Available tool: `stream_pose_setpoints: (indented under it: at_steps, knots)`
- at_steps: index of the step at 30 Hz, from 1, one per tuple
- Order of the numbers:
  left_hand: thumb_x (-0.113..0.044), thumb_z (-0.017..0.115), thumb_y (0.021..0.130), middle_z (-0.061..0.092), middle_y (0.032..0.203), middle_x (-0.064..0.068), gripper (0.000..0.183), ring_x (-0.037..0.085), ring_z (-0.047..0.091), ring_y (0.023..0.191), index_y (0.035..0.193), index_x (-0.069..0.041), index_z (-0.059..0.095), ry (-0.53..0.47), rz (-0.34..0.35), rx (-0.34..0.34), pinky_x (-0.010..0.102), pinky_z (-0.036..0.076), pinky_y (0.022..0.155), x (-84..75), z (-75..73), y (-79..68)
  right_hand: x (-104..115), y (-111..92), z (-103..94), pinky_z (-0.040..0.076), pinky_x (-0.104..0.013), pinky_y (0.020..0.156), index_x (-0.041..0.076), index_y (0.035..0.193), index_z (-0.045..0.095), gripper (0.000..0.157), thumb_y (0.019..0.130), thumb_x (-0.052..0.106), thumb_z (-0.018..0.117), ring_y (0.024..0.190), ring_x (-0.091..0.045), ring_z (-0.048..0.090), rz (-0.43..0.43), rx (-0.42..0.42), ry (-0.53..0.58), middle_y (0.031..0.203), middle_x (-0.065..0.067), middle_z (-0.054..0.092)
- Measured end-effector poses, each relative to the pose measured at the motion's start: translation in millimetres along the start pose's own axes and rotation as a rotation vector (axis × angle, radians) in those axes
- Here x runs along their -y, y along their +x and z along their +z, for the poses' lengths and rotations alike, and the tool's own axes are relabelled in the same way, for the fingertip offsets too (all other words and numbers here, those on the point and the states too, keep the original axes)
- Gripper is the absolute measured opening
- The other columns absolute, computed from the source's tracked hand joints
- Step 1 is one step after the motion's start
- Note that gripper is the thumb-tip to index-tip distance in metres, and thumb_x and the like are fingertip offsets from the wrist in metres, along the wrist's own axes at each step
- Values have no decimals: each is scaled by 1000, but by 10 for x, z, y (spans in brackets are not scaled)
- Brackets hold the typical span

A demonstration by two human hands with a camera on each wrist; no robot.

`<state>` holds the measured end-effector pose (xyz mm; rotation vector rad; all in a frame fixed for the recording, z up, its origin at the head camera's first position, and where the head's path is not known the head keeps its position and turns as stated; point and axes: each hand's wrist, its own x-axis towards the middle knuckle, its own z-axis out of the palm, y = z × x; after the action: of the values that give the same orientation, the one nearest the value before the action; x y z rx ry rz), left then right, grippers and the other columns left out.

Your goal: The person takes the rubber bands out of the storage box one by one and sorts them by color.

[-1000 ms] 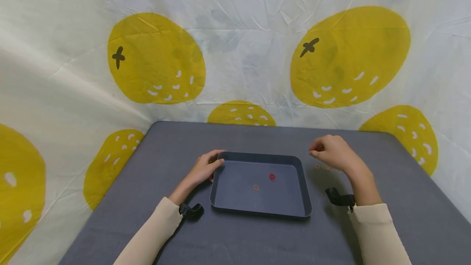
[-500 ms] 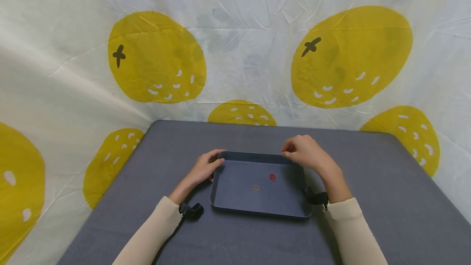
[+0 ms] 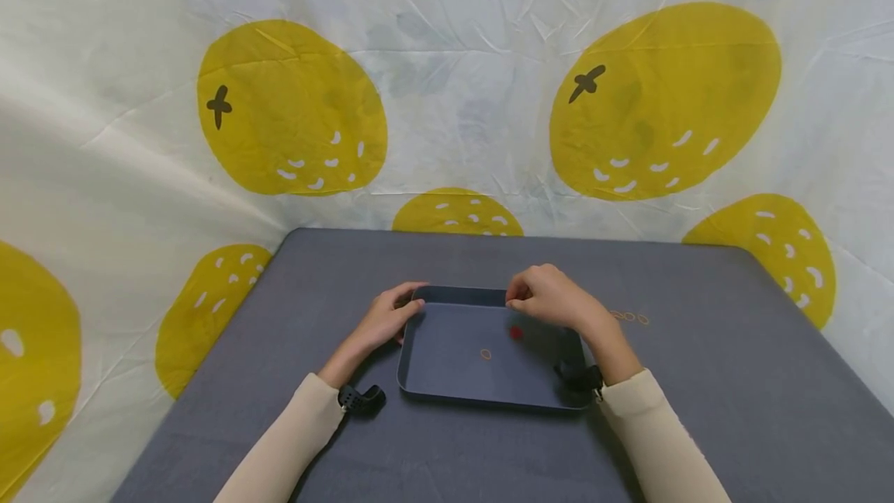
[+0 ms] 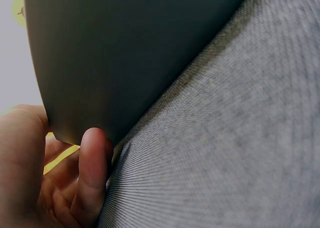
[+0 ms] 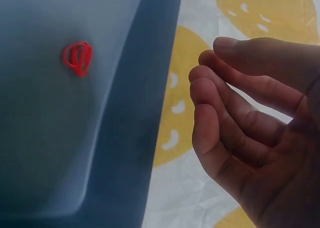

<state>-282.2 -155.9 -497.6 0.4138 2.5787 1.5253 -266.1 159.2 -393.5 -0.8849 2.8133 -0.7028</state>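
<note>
In the head view my left hand holds the dark grey tray at its far left corner, thumb over the rim. The left wrist view shows fingers against the tray's outer wall. My right hand hovers over the tray's far right part, its fingers loosely curled. In the right wrist view its thumb and fingertips lie near each other, with nothing visible between them. Several red rubber bands lie bunched on the tray floor. One orange rubber band lies nearer its middle.
Several orange rubber bands lie on the grey cloth-covered table, right of the tray and partly behind my right wrist. A white curtain with yellow fruit prints hangs behind and to the left of the table.
My right hand has moved left, from above the orange rubber bands on the table to over the tray. My left hand and the tray have stayed in place.
</note>
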Motion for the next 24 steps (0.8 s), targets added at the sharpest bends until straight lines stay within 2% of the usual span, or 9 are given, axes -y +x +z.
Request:
stream_pose_setpoints:
  at_steps: [5, 11, 18, 24]
  knots:
    - [-37, 55, 98, 50, 141, 8, 42, 27, 55, 47, 139, -31, 52, 3, 11, -5, 40, 53, 43, 5, -4, -1, -13, 25, 70, 52, -26, 65, 16, 91, 73, 6, 89, 14, 68, 74, -8, 61, -17, 21, -4, 84, 6, 70]
    - [-39, 55, 97, 50, 142, 9, 43, 27, 55, 46, 139, -31, 51, 2, 15, 0, 41, 53, 43, 15, 3, 6, -23, 28, 127, 52, -26, 66, 12, 93, 73, 7, 89, 14, 68, 74, -7, 61, -26, 52, 8, 85, 5, 71]
    - [-39, 55, 97, 50, 141, 8, 42, 28, 58, 47, 139, -31, 52, -6, 18, 1, 40, 54, 43, 22, 12, 13, -19, 34, 147, 50, -26, 63, 10, 93, 73, 8, 89, 14, 68, 68, -7, 59, -37, 70, 11, 85, -2, 72]
    - [-37, 55, 98, 50, 142, 9, 42, 27, 57, 48, 139, -31, 52, -9, 21, 3, 40, 54, 43, 18, 6, -1, -2, 40, 167, 51, -26, 63, 10, 94, 73, 9, 89, 16, 68, 68, -6, 59, -40, 81, 11, 84, 0, 72]
